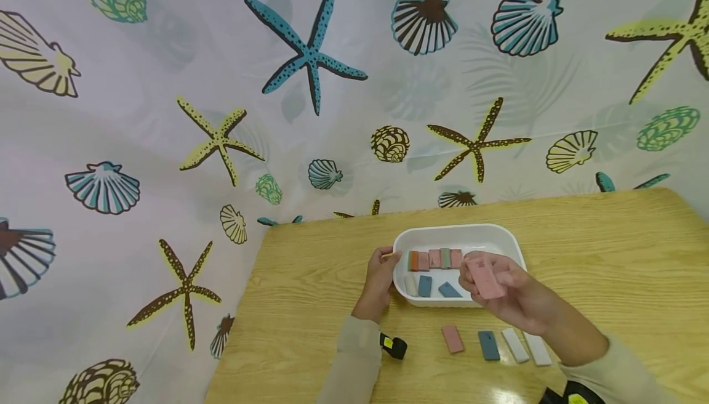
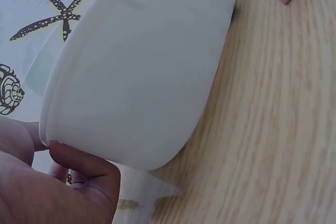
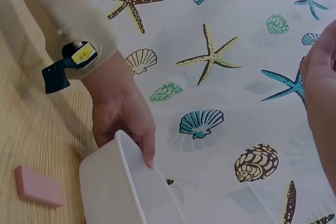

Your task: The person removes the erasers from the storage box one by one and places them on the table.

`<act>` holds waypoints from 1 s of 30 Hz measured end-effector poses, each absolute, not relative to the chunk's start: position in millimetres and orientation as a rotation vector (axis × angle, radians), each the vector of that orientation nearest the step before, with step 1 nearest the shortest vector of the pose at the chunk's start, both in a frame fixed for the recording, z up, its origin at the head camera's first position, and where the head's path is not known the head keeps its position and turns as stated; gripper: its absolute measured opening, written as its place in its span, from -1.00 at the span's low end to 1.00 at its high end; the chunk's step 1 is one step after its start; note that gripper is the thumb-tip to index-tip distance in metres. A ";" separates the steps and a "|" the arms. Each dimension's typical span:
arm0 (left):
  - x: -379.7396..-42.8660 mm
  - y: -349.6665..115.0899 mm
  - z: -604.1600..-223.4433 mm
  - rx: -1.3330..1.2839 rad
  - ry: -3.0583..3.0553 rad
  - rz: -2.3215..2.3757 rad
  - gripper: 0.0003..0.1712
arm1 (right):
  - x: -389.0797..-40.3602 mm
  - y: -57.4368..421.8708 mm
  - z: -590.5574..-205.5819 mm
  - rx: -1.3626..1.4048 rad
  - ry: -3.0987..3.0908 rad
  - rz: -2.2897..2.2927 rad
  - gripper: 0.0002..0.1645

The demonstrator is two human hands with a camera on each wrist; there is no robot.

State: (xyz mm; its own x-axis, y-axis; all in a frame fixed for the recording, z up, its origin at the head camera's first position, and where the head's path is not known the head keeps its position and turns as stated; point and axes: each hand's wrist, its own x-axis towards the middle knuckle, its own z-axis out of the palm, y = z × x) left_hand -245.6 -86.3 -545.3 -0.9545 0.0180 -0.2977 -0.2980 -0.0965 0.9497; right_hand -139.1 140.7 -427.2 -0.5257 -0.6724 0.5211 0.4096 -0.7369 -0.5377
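My left hand (image 1: 379, 281) grips the left end of a white plastic tub (image 1: 454, 230), thumb and fingers pinching its rim in the left wrist view. Above the tub's right front part, my right hand (image 1: 520, 290) holds a pink eraser (image 1: 485, 278) between thumb and fingers. Inside the tub, a row along the back includes an orange and green eraser (image 1: 413, 260), pink erasers (image 1: 434, 258) and a green one (image 1: 445, 258). Nearer the front lie two blue erasers (image 1: 424, 286) and a white one (image 1: 410, 285). The right hand hides part of the tub's inside.
On the wooden table (image 1: 316, 262), before the tub, lie a pink eraser (image 1: 452, 339), a blue eraser (image 1: 488, 345) and two white erasers (image 1: 516, 345). A cloth (image 1: 354, 102) printed with shells and starfish hangs behind the table and along its left side.
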 end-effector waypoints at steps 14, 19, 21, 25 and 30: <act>-242.8 -87.9 -538.4 -0.295 1.912 2.147 -0.65 | -126.6 168.2 -445.7 -0.729 1.663 -2.082 -0.68; -234.4 -85.9 -519.6 -0.302 1.936 2.117 -0.64 | -118.0 173.3 -454.3 -0.615 1.995 -1.865 -0.68; -231.9 -85.3 -515.8 -0.306 1.941 2.115 -0.64 | -113.4 175.6 -460.4 -0.618 2.091 -1.771 -0.69; -234.9 -84.5 -524.7 -0.308 1.949 2.121 -0.64 | -99.4 184.7 -476.8 -0.659 2.218 -1.615 -0.73; -245.2 -84.8 -544.9 -0.330 1.960 2.148 -0.67 | -86.9 199.1 -493.8 -0.518 2.474 -1.412 -0.75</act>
